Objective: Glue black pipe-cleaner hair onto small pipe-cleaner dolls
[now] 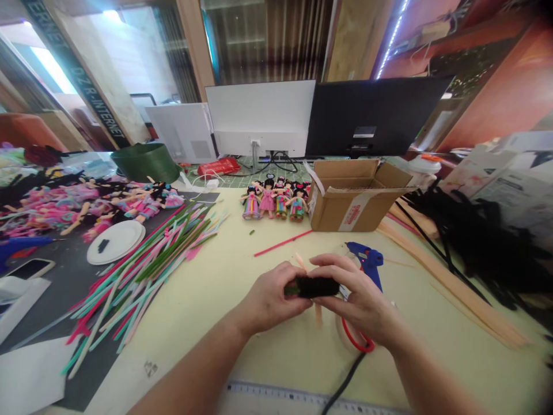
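Observation:
Between both hands, above the middle of the yellow table sheet, is a small pipe-cleaner doll, mostly black with some green at its left end. Peach fuzzy strips stick out above and below it. My left hand pinches the green end between thumb and fingers. On the other side, my right hand has its fingers closed round the black end. A blue glue gun lies just beyond my right hand. Red-handled scissors rest under that hand, partly hidden by it.
Finished dolls stand by a cardboard box. A pink pipe cleaner lies in front. Loose pipe cleaners and a white plate are left; peach and black strips right. A ruler lies nearest.

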`<state>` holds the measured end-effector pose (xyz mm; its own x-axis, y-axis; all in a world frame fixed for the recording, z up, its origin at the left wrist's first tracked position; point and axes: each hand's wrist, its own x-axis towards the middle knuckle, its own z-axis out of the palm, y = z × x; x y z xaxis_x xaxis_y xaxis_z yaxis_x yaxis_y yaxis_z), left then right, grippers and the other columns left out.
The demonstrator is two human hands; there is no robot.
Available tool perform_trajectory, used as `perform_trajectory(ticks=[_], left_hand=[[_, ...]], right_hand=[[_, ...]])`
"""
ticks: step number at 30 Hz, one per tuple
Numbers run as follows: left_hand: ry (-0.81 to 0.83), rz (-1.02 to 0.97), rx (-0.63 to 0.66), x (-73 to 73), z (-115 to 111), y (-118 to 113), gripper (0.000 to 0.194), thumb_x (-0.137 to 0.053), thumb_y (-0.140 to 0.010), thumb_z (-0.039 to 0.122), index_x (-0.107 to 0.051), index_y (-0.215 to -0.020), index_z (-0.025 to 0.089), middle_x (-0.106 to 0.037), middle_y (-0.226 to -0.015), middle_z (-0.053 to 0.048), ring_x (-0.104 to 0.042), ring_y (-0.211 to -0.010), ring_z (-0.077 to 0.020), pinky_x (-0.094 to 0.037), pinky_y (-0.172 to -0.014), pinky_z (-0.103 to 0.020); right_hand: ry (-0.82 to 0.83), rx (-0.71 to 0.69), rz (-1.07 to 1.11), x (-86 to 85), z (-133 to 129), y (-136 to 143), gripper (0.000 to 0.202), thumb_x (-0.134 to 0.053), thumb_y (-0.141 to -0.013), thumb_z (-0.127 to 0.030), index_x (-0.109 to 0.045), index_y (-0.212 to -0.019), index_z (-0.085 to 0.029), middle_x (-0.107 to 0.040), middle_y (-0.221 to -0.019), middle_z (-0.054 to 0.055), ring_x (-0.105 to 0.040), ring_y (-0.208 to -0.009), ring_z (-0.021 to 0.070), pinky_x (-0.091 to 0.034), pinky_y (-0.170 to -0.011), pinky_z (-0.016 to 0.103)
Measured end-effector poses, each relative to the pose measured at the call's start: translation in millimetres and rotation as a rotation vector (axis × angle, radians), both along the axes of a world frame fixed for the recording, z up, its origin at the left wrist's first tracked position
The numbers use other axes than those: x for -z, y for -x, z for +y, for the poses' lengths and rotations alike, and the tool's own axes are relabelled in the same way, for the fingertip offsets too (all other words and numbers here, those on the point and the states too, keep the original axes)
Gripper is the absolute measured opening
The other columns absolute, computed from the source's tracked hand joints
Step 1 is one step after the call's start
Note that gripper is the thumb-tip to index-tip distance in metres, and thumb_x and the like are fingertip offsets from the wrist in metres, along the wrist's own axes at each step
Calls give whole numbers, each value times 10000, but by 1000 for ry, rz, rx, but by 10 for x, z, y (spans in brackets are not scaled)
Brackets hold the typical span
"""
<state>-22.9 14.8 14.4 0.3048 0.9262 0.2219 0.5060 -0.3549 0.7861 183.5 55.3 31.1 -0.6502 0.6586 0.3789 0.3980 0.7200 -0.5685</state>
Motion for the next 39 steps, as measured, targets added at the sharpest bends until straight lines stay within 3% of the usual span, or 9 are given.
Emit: perform_trajectory(ticks=[10, 15, 21, 27, 30, 34, 36, 39], left_hand=[[82, -56, 76, 49, 25, 23, 402, -730, -656, 185, -622, -1043, 185, -601, -980, -31, -562, -870, -171, -431, -748, -267], [91, -31, 54, 54, 23, 20, 275, -655, -664, 142, -616, -934, 177, -595, -885, -16, -551, -791, -160, -416, -697, -264], [134, -46, 49, 22, 17, 6, 271, -640, -655, 132, -616, -921, 179, -601, -899, -17, -557, -813, -165, -418, -718, -261], [195, -95, 10, 59, 30, 2, 346, -667, -679, 181, -636, -1024, 186, -629, -944, -25, -578, -827, -176, -444, -729, -270], [230, -170, -57, 82, 50, 1, 377, -673, -704, 205, -626, -1077, 199, -645, -993, -29, -597, -876, -184, -462, -785, -285], [195, -315, -148, 82, 66, -7, 390, -670, -715, 168, -590, -1094, 211, -640, -1071, -27, -597, -988, -184, -454, -883, -286], [166, -371, -182, 78, 62, -16, 391, -669, -719, 151, -565, -1090, 216, -639, -1077, -21, -596, -1008, -175, -451, -902, -280], [108, -377, -249, 79, 50, -30, 386, -681, -711, 140, -551, -1066, 222, -636, -1067, -14, -595, -1014, -169, -445, -912, -281]], right_hand=[[-26, -65, -49, 31, -22, 45, 299, -674, -815, -168, -630, -1096, -261, -548, -1208, 82, -507, -1124, 243, -443, -945, 392], [-1, -69, -39, 51, -30, 56, 324, -648, -791, -104, -623, -1080, -250, -538, -1218, 80, -505, -1140, 237, -441, -956, 382], [67, -81, -1, 57, -39, 88, 322, -618, -782, -71, -626, -1052, -246, -542, -1214, 76, -517, -1145, 229, -442, -968, 380], [93, -54, 50, 65, -17, 84, 396, -656, -805, -161, -598, -1180, -275, -541, -1258, 77, -508, -1186, 245, -417, -1013, 407], [165, 86, 165, 104, 42, 41, 467, -689, -799, -270, -550, -1245, -277, -533, -1285, 82, -515, -1177, 250, -458, -953, 389], [340, 355, 310, 196, 135, -19, 286, -582, -875, -405, -602, -1104, -235, -636, -1079, 71, -601, -945, 209, -495, -790, 340], [431, 375, 272, 216, 145, -8, 270, -526, -900, -448, -637, -973, -213, -662, -919, 53, -602, -837, 194, -480, -744, 328], [537, 299, 179, 194, 91, 76, 305, -505, -901, -458, -637, -828, -194, -640, -769, 32, -571, -734, 177, -448, -671, 305]])
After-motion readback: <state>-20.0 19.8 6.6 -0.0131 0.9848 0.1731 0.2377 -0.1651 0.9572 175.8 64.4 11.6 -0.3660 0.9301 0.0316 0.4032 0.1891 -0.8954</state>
